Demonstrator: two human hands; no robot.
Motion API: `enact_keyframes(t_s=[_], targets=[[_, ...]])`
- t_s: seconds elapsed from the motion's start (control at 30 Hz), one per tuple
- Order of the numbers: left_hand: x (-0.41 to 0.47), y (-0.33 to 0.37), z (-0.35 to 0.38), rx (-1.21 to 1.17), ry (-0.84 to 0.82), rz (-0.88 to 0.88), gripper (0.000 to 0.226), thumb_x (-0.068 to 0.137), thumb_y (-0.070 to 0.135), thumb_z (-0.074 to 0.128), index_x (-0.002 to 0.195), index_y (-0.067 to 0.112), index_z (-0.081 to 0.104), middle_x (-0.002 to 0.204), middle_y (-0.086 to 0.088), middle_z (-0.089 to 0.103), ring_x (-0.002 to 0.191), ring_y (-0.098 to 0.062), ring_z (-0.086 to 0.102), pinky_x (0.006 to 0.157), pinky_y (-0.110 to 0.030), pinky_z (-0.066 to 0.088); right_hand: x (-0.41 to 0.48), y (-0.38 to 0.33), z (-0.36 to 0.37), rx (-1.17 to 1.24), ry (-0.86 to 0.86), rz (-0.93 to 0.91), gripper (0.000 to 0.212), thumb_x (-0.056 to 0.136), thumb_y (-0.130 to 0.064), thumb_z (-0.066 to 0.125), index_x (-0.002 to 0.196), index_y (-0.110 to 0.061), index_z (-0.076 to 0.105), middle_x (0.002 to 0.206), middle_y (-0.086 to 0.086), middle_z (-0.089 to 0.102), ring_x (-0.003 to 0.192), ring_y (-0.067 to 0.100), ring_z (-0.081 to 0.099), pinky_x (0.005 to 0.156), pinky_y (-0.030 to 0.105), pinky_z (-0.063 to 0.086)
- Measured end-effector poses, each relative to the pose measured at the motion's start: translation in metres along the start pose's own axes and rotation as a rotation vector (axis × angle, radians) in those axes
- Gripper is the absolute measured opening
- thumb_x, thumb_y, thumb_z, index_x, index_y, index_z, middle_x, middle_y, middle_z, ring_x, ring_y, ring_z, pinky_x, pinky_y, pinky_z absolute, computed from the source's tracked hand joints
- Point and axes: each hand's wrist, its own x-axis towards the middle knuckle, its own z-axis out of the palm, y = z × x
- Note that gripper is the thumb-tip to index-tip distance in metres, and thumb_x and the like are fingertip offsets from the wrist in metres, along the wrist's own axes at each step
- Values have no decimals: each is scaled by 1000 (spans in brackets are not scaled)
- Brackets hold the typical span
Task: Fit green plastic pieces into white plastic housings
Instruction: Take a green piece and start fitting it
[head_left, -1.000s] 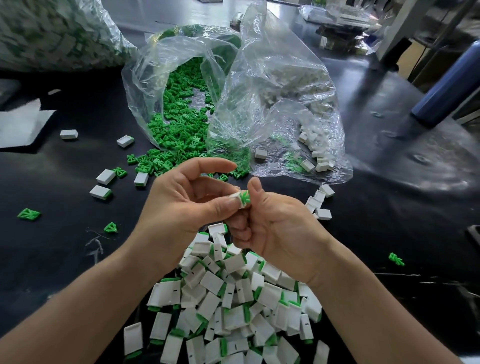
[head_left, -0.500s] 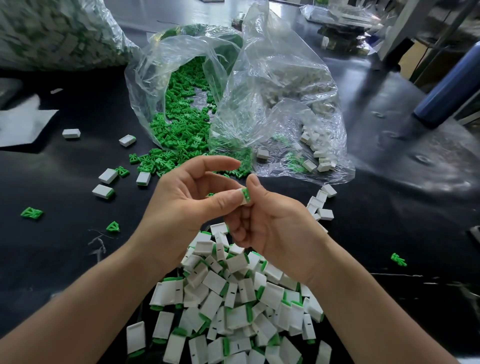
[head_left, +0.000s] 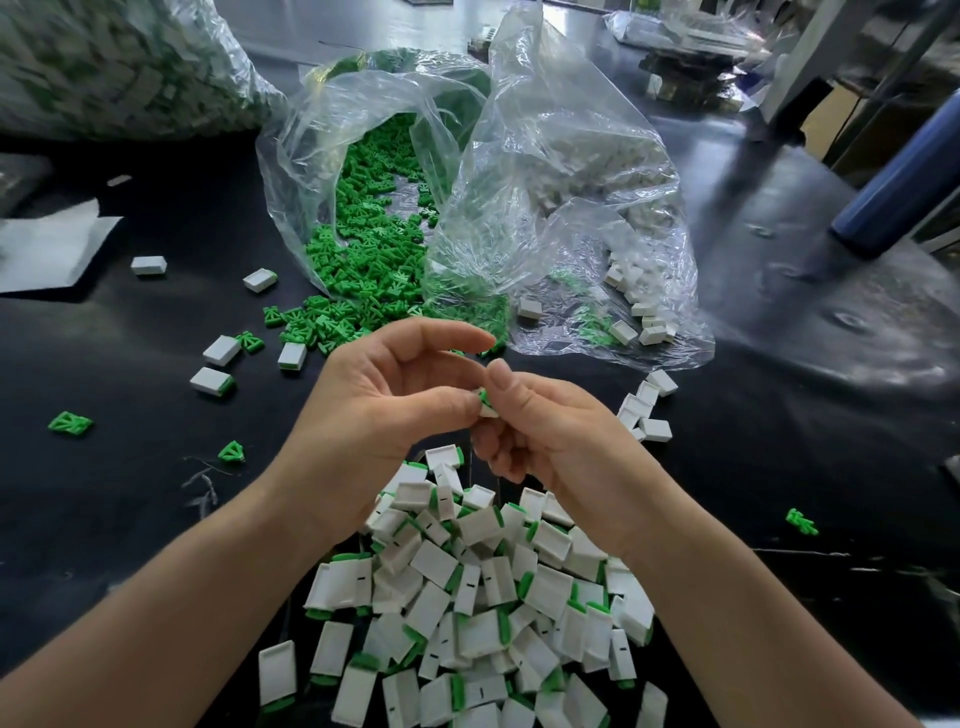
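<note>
**Held item:** one white housing (head_left: 489, 411) with a green piece (head_left: 483, 397) showing at its top. It is pinched between the thumbs of the left hand (head_left: 384, 410) and the right hand (head_left: 556, 436), above the middle of the table (head_left: 104, 519).

**Fingers:** the left index finger is arched clear above; the right fingers are curled beneath.

**Assembled units (head_left: 483, 597):** heaped at the table's near edge, between the wrists.

**Stock:** a clear bag of green pieces (head_left: 374, 249) and a clear bag of housings (head_left: 597, 208) are laid open towards the far edge, touching side by side.
</note>
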Motion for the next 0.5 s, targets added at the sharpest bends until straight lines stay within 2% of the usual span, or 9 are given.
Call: enact_keyframes(t_s=[0.23,0.4,0.47,0.5], targets=[[-1,-3,0,86,11,1,30,63,-3,60,80,19,73,71,-7,70,58,-23,63,57,-33,56,-1,-1,1,-70,-46,23,43,76,-51,34,73,-13,54,57,-6,58,52,7,48,51,20,34],[-1,-2,1,58,-4,-7,31,62,-8,65,83,14,70,69,-11,70,54,-29,63,54,-33,56,-2,2,4,-133,2,-43,44,79,-50,33,70,-12,54,54,-12,50,51,2,43,52,12,36],[-1,-3,1,64,15,-24,36,59,-7,71,90,11,66,72,-12,72,58,-27,66,56,-31,56,0,7,3,-196,31,-51,58,78,-53,32,83,-1,57,57,-13,46,52,0,40,54,14,35],[0,-4,1,61,30,-34,37,59,-3,68,93,9,64,73,-12,72,60,-26,67,57,-29,56,1,10,3,-225,48,-55,65,77,-55,31,92,3,57,57,-14,45,53,0,39,55,16,34]])
